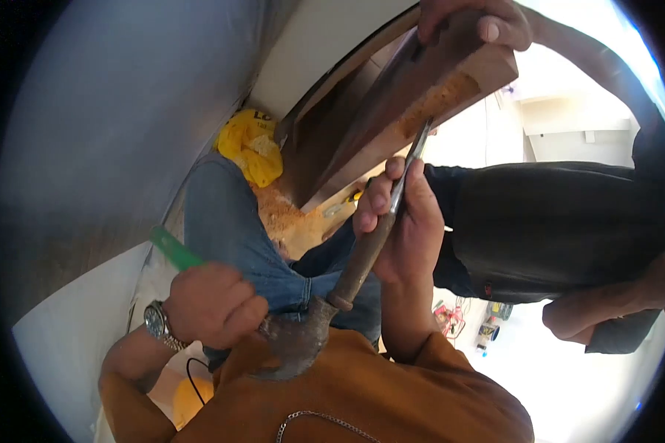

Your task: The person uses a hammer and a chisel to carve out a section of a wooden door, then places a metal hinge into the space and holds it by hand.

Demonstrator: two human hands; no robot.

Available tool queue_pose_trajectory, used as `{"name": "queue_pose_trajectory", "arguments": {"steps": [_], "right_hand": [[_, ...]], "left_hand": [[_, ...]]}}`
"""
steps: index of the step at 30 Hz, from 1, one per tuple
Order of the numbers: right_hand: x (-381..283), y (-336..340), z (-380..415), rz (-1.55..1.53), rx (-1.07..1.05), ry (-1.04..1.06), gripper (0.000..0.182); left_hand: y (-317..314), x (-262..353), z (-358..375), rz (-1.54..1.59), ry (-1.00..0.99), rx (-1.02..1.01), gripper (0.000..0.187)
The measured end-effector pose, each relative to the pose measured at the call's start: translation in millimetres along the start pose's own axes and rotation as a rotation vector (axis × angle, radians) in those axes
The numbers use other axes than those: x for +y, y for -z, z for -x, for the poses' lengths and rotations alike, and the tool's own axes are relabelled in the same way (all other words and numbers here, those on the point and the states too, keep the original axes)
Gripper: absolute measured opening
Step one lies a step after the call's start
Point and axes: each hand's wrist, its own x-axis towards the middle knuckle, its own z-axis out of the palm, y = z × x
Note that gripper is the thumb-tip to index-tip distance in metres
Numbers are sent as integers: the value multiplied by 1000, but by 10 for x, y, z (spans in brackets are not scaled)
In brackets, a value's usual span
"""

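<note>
My left hand (220, 304), with a watch on its wrist, is closed round the green handle (176, 249) of a hammer. The worn metal hammer head (299, 343) is at the butt of a chisel (367, 258); whether they touch is hard to tell. My right hand (410, 229) grips the chisel around its metal shank and the top of its handle. The chisel's tip meets the edge of a reddish-brown wooden piece (377, 122), at a rough, lighter cut recess (440, 100). A co-worker's hand (488, 26) holds the upper end of this piece.
A co-worker in dark clothes (547, 229) is at the right. A yellow bag (251, 148) lies beside wood shavings (277, 210) past my knee. Tools and a red cord (451, 321) lie on the floor at the lower right. A grey surface (125, 133) rises on the left.
</note>
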Motion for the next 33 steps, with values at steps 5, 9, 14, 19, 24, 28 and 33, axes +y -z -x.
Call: {"name": "queue_pose_trajectory", "arguments": {"steps": [5,9,14,19,24,28,33], "right_hand": [[6,1,7,39,6,-1,33],[20,-53,-8,70,42,15,33],[-5,-50,-13,59,54,5,32],[-4,-28,-21,60,35,8,32],[91,-52,-64,75,84,31,32],[155,70,-76,168,41,74,33],[53,351,-74,263,-77,-14,36]], "left_hand": [[-166,157,119,200,57,303,12],[-3,-67,-8,-50,-18,123,12],[-89,139,105,63,-47,225,17],[42,254,73,98,106,-31,15],[-214,-81,93,29,16,114,12],[-296,36,223,99,5,202,15],[-323,25,192,148,106,162,25]]}}
